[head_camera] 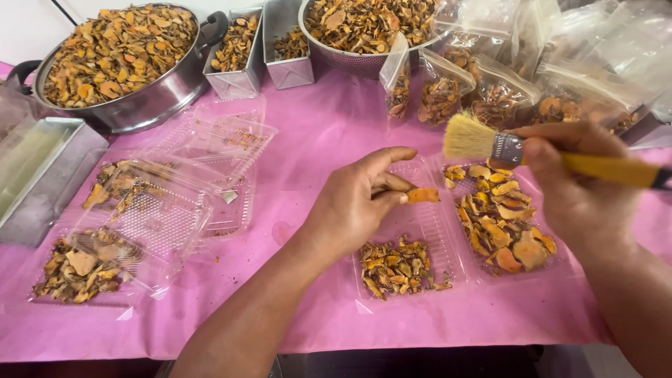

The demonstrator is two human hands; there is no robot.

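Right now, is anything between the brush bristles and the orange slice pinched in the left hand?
Nothing visible. The left hand pinches the orange slice over the clear tray. The brush, held by the right hand, hangs above and to the right of the slice, with only open air between them.

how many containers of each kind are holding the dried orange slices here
Round metal pans and bowls: 2
Small rectangular metal tins: 2
Clear plastic clamshell trays: about 3, since the left ones overlap
Clear plastic bags: at least 4
Total: about 11
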